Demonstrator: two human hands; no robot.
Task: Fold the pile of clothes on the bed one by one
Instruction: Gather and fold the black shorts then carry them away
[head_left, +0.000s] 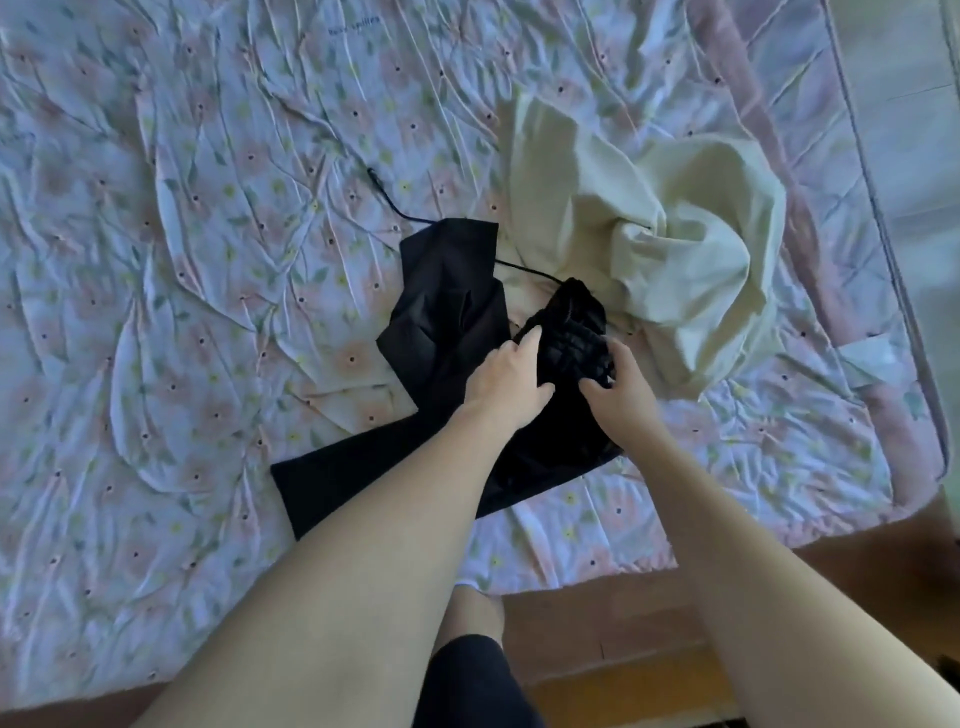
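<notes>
A black garment (447, 322) with thin straps lies spread on the floral bed sheet (156, 260), one long part reaching toward the near left. Its shirred, bunched top section (571, 332) sits between my hands. My left hand (506, 379) grips this bunched part from the left, thumb curled over the fabric. On the other side my right hand (618, 389) pinches the same part with curled fingers. A crumpled cream garment (665, 244) lies just behind and to the right, partly under the black one.
The bed's near edge (571, 577) runs below my arms, and its right edge (914, 332) has a pink border. Wooden floor (623, 691) shows in front of the bed. My leg (467, 670) stands by the bed.
</notes>
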